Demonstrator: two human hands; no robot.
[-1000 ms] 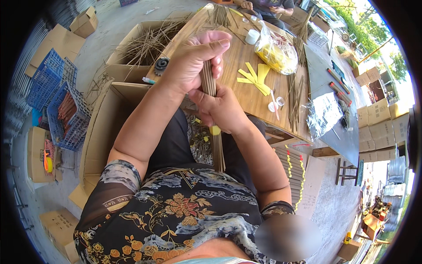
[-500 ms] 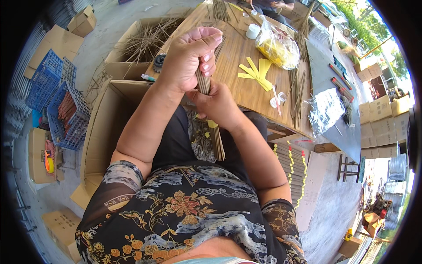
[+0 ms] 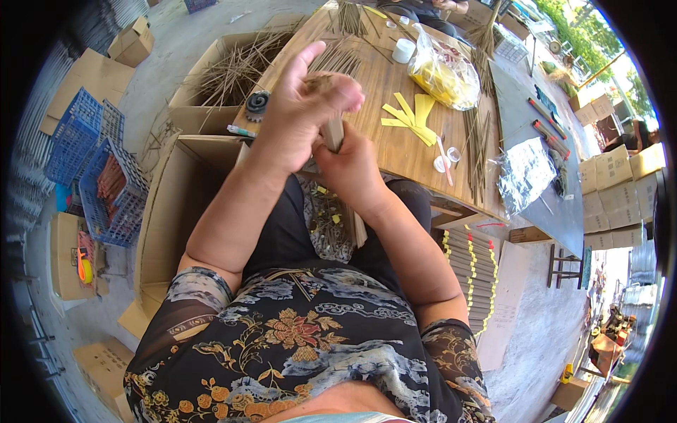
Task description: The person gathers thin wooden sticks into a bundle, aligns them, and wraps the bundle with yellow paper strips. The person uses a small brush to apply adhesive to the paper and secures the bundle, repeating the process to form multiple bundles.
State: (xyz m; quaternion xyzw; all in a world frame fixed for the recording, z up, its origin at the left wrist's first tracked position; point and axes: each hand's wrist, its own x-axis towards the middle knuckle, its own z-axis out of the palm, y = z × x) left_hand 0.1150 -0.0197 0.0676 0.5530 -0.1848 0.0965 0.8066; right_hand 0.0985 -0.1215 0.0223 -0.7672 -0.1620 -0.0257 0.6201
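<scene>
A bundle of thin brown sticks stands nearly upright above my lap, at the table's near edge. My right hand is closed round its middle. At the bundle's upper end is my left hand, its fingers apart and stretched, slightly blurred, with the stick ends showing between thumb and fingers. The lower end of the bundle comes out below my right hand, over my thighs. Under it a clear plastic bag with dark and yellow scraps lies between my legs.
On the wooden table lie yellow paper strips, a bag of yellow material, small white lids and loose sticks. An open carton stands at my left. Banded stick bundles lie at right. Another person sits across the table.
My left hand has opened from a closed grip, its fingers now stretched upward at the bundle's top. My right hand stays round the bundle, whose lower end has shifted slightly.
</scene>
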